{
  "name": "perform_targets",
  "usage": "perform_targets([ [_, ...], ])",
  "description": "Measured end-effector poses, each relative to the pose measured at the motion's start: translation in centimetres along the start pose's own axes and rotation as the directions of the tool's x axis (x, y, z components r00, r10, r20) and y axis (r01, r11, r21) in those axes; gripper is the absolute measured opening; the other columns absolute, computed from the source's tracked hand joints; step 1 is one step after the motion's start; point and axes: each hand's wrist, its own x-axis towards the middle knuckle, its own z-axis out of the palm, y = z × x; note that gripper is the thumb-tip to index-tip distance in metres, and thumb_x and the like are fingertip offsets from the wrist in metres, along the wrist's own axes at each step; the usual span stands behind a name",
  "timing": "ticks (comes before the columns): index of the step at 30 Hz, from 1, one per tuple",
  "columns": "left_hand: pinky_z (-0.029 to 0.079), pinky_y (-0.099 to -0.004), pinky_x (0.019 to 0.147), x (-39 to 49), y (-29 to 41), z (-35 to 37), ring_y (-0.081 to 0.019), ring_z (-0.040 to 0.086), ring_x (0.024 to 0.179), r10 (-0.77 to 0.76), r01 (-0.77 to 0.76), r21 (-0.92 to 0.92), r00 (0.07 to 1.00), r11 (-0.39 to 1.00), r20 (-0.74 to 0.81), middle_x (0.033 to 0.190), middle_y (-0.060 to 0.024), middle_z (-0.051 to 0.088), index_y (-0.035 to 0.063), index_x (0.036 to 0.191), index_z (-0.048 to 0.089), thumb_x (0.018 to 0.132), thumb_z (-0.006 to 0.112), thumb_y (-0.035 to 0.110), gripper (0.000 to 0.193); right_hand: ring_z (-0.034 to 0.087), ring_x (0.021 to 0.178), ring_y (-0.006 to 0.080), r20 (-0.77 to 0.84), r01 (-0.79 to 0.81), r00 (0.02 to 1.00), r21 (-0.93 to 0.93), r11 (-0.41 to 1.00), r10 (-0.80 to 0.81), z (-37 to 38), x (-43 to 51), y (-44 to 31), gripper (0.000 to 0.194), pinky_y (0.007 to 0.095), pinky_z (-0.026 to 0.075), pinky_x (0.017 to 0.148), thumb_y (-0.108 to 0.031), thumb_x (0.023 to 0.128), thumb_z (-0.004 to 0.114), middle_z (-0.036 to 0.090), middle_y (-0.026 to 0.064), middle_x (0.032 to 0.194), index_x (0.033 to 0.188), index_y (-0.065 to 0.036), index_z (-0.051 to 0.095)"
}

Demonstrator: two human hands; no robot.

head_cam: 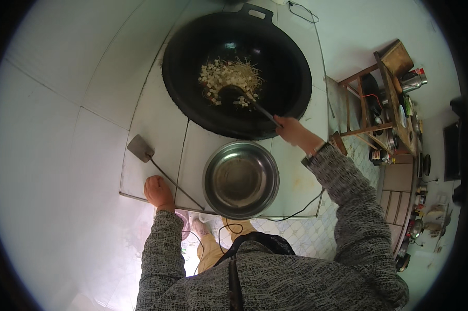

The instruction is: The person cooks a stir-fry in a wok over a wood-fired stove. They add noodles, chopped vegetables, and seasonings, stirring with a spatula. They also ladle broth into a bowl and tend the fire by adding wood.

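My right hand (294,132) grips the handle of a dark metal ladle (263,110). The ladle's bowl rests among the food in a large black wok (288,70). That food (234,77) is a heap of pale diced cubes, perhaps tofu, mixed with thin strands like bean sprouts. Loosely curled, my left hand (158,191) rests on the near left part of the tiled stove top (160,128), with nothing visible in it. Just beyond it lies a metal wok spatula (141,148), its thin handle running towards the near edge. A stainless steel basin (241,180) stands between me and the wok.
A black cable (296,213) hangs over the near right edge. To the right stands a wooden rack (368,128) with a thermos flask (414,81) and kitchenware. Farther along runs a counter with cupboards (397,179). A white wall (62,136) bounds the left.
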Motion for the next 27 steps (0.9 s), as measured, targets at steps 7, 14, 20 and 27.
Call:
perform_targets([
  [7,0.041,-0.0411,0.074,0.4,0.8,-0.5,-0.0288,0.054,0.081,-0.017,0.014,0.055,0.999,0.998,0.051,0.079,-0.0057,0.059,0.0099,0.072,0.058,0.079,0.051,0.009,0.009,0.063,0.075,0.0298,-0.255,0.137,0.954,-0.091,0.986,-0.156,-2.9,7.5,0.2,0.043,0.0369,0.05,0.062,-0.017,0.089,0.049,0.063,0.0215,0.096,0.129,-0.002,0.047],
  [14,0.04,-0.0407,0.076,0.3,1.1,-0.5,-0.0286,0.053,0.081,-0.025,0.021,0.07,0.998,0.997,0.062,0.079,-0.0054,0.058,0.0102,0.072,0.058,0.077,0.052,0.008,0.008,0.057,0.049,0.0247,-0.431,-0.003,0.9,0.124,0.992,0.056,-6.9,8.1,1.5,0.051,0.0334,0.045,0.043,-0.015,0.087,0.05,0.065,0.0203,0.089,0.136,-0.003,0.04],
  [20,0.04,-0.0404,0.074,0.4,1.2,-0.6,-0.0282,0.053,0.079,-0.006,0.002,0.087,0.999,0.996,0.044,0.078,-0.0046,0.057,0.0104,0.07,0.057,0.076,0.053,0.007,0.008,0.043,0.041,0.0146,-0.198,-0.025,0.956,0.678,0.735,0.215,-6.0,13.4,-0.1,0.018,0.0279,0.036,0.036,-0.013,0.09,0.049,0.052,0.0075,0.064,0.103,-0.002,0.054],
  [27,0.04,-0.0402,0.074,0.5,1.4,-0.7,-0.0277,0.052,0.079,0.016,-0.019,0.065,0.998,0.998,0.052,0.077,-0.0043,0.056,0.0101,0.07,0.056,0.076,0.053,0.007,0.008,0.036,0.043,0.0057,0.225,-0.256,0.966,0.905,0.339,0.128,-4.7,13.0,-2.8,0.02,0.0181,0.03,0.034,-0.013,0.093,0.049,0.047,0.0024,0.067,0.113,-0.012,0.053],
])
